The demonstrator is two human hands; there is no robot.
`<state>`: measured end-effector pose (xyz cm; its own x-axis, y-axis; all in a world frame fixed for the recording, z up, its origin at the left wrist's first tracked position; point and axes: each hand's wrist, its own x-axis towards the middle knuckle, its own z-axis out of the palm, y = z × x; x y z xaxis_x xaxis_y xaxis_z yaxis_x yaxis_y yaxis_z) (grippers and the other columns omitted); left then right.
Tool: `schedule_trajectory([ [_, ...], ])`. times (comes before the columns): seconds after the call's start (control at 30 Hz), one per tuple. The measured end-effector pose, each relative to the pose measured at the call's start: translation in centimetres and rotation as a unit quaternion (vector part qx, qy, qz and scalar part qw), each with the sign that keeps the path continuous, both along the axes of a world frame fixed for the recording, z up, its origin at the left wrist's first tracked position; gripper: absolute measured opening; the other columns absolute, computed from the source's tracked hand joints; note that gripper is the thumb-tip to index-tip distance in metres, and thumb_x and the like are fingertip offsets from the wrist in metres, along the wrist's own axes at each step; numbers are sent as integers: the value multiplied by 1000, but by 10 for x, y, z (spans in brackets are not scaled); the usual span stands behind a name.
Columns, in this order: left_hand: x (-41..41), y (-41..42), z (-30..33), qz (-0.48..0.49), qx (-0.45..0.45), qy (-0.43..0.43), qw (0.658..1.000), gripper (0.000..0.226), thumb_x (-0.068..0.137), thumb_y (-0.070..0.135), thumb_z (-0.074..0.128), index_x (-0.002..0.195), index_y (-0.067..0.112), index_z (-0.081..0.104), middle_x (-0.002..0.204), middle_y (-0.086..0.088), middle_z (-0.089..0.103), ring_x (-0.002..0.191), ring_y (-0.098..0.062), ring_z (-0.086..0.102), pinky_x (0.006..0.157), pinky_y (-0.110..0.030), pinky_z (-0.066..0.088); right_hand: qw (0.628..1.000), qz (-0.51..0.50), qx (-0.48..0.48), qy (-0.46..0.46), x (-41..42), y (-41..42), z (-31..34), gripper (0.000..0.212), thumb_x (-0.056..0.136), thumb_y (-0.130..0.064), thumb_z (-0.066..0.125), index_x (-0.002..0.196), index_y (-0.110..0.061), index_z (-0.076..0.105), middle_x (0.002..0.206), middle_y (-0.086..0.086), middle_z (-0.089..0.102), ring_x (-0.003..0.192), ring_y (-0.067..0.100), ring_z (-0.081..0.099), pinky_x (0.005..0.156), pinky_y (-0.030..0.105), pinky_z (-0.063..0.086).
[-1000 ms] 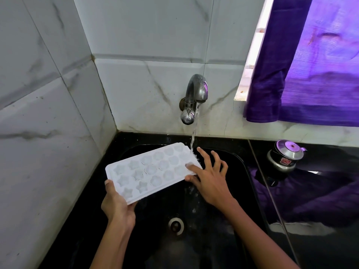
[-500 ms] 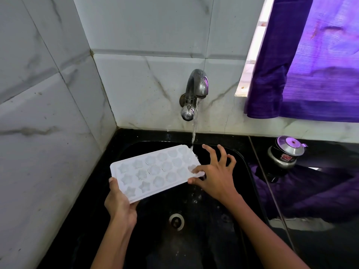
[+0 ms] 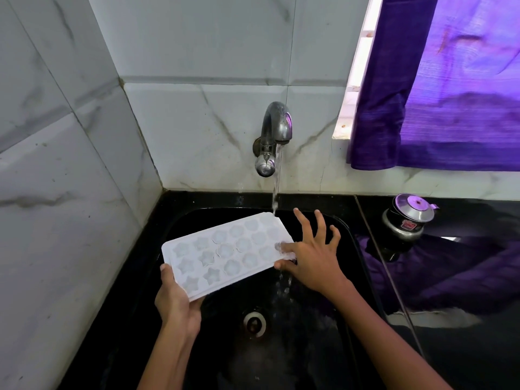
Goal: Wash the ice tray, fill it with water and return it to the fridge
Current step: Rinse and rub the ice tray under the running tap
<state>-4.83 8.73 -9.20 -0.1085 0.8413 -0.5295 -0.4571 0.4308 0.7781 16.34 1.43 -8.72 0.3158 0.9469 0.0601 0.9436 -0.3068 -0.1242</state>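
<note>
Little has moved: right hand fingers stay spread on ice tray, left hand gripping.

From my seat, both forearms run off the bottom edge of the frame, so I see no elbows. The left hand at lower centre has its fingers tucked under the ice tray, leaving only the thumb on the rim in sight. The tray's underside is hidden from me. The purple curtain at upper right is cut by the top and right edges and covers most of the window. On the small steel pot at the right, the red label is too small to read.
</note>
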Motion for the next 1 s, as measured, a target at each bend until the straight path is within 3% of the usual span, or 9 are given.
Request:
schedule_trajectory([
  [0.1, 2, 2, 0, -9, 2, 10, 1000, 31, 97, 44, 46, 87, 18, 61, 88, -2, 67, 74, -19, 65, 47, -28, 54, 1000, -7, -13, 5, -1, 0, 4, 42, 79, -62, 56, 114, -41, 65, 159, -5, -9, 140, 32, -24, 107, 54, -10],
  [0.27, 8, 3, 5, -22, 17, 27, 999, 31, 97, 42, 46, 95, 15, 61, 88, -3, 67, 74, -20, 65, 56, -33, 52, 994, -53, 51, 84, 9, -4, 13, 36, 52, -62, 78, 76, -37, 71, 156, -13, 7, 141, 23, -16, 109, 52, -2],
  [0.43, 20, 0, 6, -62, 12, 28, 998, 35, 98, 42, 45, 107, 13, 61, 92, -7, 68, 80, -25, 66, 61, -36, 52, 966, -40, -9, 256, 15, 2, 19, 49, 59, -70, 71, 98, -46, 55, 154, -13, 8, 144, 17, -17, 112, 52, -5],
  [0.6, 28, 2, 9, -82, 12, 29, 996, 35, 98, 43, 44, 105, 13, 61, 91, -7, 69, 81, -26, 66, 62, -37, 52, 974, -37, 27, 220, 13, 15, 12, 37, 81, -62, 55, 112, -42, 49, 156, -9, 10, 145, 17, -15, 112, 51, -7],
  [0.8, 24, 7, 12, -84, 16, 41, 995, 35, 98, 41, 44, 105, 12, 61, 90, -7, 68, 79, -24, 65, 61, -36, 51, 987, -13, -51, 154, 13, 23, 12, 55, 84, -70, 39, 134, -47, 41, 159, -7, -6, 142, 27, -27, 111, 57, -12],
  [1.0, 20, 4, 7, -88, 11, 47, 995, 36, 98, 41, 44, 101, 10, 62, 88, -8, 68, 78, -26, 66, 63, -37, 52, 991, -14, -31, 127, 12, 27, 14, 52, 72, -75, 53, 112, -43, 59, 159, -6, -3, 142, 29, -25, 111, 57, -12],
])
